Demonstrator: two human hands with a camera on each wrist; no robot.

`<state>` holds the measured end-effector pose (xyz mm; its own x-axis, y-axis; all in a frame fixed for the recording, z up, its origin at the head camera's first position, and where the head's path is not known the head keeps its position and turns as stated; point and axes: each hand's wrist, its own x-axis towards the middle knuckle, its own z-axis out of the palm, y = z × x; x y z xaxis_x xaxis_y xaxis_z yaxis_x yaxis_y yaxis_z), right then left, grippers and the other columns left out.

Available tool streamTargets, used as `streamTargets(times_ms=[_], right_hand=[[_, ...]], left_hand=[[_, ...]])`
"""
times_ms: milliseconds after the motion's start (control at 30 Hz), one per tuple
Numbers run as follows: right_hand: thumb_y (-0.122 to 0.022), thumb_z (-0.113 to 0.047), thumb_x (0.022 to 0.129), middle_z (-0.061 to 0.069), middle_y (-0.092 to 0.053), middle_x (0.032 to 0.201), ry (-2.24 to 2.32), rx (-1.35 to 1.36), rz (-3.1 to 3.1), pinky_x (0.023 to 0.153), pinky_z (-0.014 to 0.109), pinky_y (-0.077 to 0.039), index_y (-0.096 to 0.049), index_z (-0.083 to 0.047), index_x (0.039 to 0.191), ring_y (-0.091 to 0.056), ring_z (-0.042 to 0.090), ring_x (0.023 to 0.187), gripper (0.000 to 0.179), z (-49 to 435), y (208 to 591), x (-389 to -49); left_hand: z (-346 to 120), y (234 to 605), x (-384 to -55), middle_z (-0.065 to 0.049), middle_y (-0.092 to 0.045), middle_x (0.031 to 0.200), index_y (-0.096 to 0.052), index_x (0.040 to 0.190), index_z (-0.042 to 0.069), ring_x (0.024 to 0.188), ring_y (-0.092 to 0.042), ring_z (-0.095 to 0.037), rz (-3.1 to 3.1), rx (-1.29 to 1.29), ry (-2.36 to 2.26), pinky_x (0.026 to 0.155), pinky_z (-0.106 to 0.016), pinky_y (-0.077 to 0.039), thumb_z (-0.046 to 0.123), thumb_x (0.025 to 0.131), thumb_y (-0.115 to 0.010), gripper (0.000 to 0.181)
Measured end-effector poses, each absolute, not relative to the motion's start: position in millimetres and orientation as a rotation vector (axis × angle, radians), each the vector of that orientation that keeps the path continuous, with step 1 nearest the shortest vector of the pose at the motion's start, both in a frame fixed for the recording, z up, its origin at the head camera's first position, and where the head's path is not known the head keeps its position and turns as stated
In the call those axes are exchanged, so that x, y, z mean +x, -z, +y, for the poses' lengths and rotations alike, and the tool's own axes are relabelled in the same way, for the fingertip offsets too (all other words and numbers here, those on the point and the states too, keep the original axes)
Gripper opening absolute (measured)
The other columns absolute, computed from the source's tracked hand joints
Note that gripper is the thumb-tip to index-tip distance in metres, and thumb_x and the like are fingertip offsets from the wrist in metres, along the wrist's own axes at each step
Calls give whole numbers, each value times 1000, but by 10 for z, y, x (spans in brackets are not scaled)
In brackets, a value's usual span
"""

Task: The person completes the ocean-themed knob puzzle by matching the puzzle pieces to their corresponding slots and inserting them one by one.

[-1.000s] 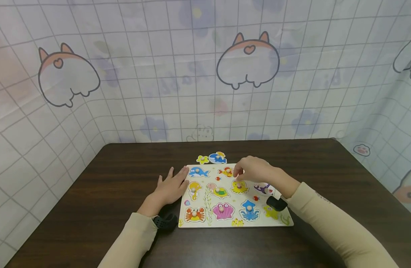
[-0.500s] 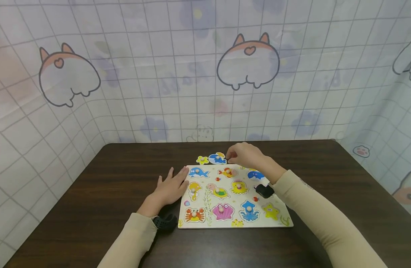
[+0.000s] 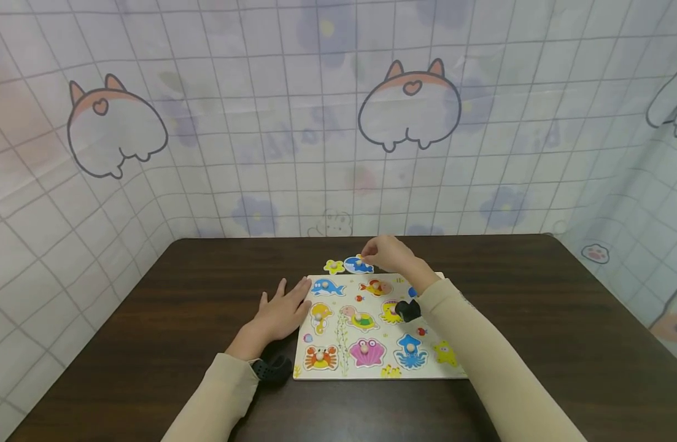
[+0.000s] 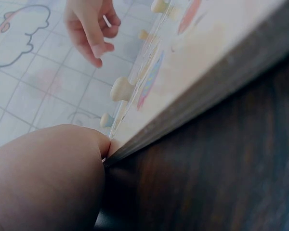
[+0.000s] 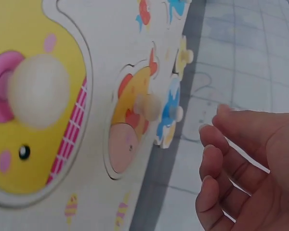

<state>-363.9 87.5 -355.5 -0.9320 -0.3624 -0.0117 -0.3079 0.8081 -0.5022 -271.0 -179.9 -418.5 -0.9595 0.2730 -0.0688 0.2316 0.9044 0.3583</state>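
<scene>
A white wooden knob puzzle board (image 3: 338,372) with sea-animal pieces lies on the table. My left hand (image 3: 277,314) rests at its upper left edge, fingers spread. Beyond the far edge lie a yellow star-shaped piece (image 3: 334,267) and a blue shark-like piece (image 3: 353,266), with a bit of orange showing behind the latter. Over the blue piece hovers my right hand (image 3: 390,253). In the right wrist view its fingers (image 5: 209,192) are loosely bent, hold nothing and stay apart from the blue piece's knob (image 5: 179,114). My right forearm hides part of the board's right side.
The dark wooden table (image 3: 233,264) reaches back to a wall hung with grid-patterned cloth (image 3: 294,153). Wooden knobs stick up from the pieces in the board, among them the crab (image 3: 320,357), the pink shell (image 3: 367,352) and the squid (image 3: 410,353).
My right hand has moved from over the board's upper right part to beyond its far edge, then left over the blue piece. My left hand has kept its place.
</scene>
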Motion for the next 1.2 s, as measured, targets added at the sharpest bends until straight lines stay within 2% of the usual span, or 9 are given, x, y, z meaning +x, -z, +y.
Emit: streamTargets(times_ms=[133,267,533,667,967,1200], right_hand=[[-67,-18,101,8,-69,112,769,-497,2886,80,40,-53,-70,-9,128,-64,24,95,29,832,3622,-3707],[-68,-16,101,9,-67,114,742,-452,2899,82,40,-53,-67,-11,133,-63,25,98,33,763,3663,-3760],[-66,-14,101,11,-68,125,703,-385,2891,94,47,-51,-73,-10,122,-62,28,108,22,632,3707,-3772],[-65,-16,102,10,-65,129,734,-322,2864,98,49,-49,-72,-11,122,-59,27,109,21,613,3742,-3749],[-68,-17,101,8,-66,122,757,-269,2855,93,46,-50,-72,-11,122,-58,25,101,22,606,3783,-3767],[-67,-17,101,9,-66,115,764,-292,2856,89,43,-51,-70,-9,116,-59,25,96,17,614,3784,-3761]], left_hand=[[-1801,4174,-2718,-6,-18,170,-20,166,17,155,-3,-43,2946,389,-528,114,-75,0,39,110,-41,63],[-1810,4166,-2722,-6,-19,170,-21,166,17,155,-4,-44,2951,392,-522,114,-75,0,38,110,-41,63],[-1816,4185,-2720,-6,-18,170,-21,166,17,155,-3,-43,2944,396,-542,114,-75,0,38,111,-40,62],[-1809,4199,-2719,-6,-17,170,-19,166,17,155,-2,-42,2939,390,-539,114,-74,1,39,110,-40,63],[-1816,4191,-2708,-6,-18,170,-21,166,16,155,-3,-43,2948,388,-545,114,-75,1,37,110,-42,62],[-1816,4210,-2732,-5,-18,170,-20,166,17,155,-3,-43,2949,398,-541,114,-75,0,38,110,-41,63]])
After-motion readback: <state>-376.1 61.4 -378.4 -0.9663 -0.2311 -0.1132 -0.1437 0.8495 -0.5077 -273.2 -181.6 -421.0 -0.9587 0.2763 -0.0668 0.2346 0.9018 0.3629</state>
